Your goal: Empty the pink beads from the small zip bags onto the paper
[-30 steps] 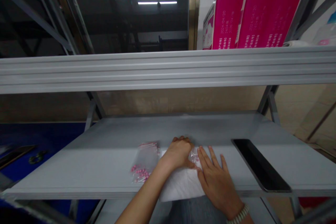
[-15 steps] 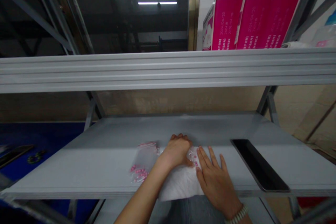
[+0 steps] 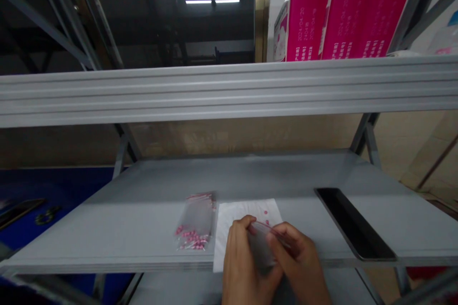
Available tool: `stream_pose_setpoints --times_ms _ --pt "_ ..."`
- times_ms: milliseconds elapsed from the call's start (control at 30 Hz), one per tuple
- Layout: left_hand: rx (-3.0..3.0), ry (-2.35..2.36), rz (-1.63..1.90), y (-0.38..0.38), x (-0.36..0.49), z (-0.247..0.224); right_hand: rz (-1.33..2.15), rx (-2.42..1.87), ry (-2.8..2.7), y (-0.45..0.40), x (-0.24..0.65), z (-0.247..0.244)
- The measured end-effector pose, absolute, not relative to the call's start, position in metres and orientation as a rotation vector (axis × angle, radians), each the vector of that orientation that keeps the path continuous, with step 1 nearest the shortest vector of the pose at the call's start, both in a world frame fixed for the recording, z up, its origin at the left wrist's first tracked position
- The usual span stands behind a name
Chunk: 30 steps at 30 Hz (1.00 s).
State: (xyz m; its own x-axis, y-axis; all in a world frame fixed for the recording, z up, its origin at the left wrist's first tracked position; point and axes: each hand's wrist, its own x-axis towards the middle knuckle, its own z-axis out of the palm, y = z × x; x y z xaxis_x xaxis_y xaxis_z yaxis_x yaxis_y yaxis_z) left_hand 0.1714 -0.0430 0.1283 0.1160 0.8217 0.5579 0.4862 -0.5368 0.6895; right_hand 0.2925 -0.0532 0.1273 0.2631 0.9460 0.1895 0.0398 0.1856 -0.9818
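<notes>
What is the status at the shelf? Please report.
Left hand and right hand both pinching clear plastic bag over white sheet. Bag of pink pellets left of sheet. Black slab to the right, apart.

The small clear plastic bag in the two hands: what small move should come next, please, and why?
Probably the left hand and right hand should pull open the mouth of the small clear plastic bag. It looks empty, and small pink tablets lie loose on the white paper sheet just beyond it.
</notes>
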Motion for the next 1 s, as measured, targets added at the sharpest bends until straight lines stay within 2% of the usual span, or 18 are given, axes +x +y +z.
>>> stream_pose_setpoints --times_ms 300,667,1000 --pt "1.529 1.105 1.198 -0.043 0.167 0.16 0.92 -1.189 -1.321 -0.067 0.324 0.131" --pt "1.485 0.942 1.254 -0.049 0.179 0.147 0.857 -1.169 -1.295 -0.066 0.32 0.145" --pt "1.524 0.989 1.289 -0.044 0.186 0.152 0.816 -1.129 -1.186 -0.069 0.328 0.144"
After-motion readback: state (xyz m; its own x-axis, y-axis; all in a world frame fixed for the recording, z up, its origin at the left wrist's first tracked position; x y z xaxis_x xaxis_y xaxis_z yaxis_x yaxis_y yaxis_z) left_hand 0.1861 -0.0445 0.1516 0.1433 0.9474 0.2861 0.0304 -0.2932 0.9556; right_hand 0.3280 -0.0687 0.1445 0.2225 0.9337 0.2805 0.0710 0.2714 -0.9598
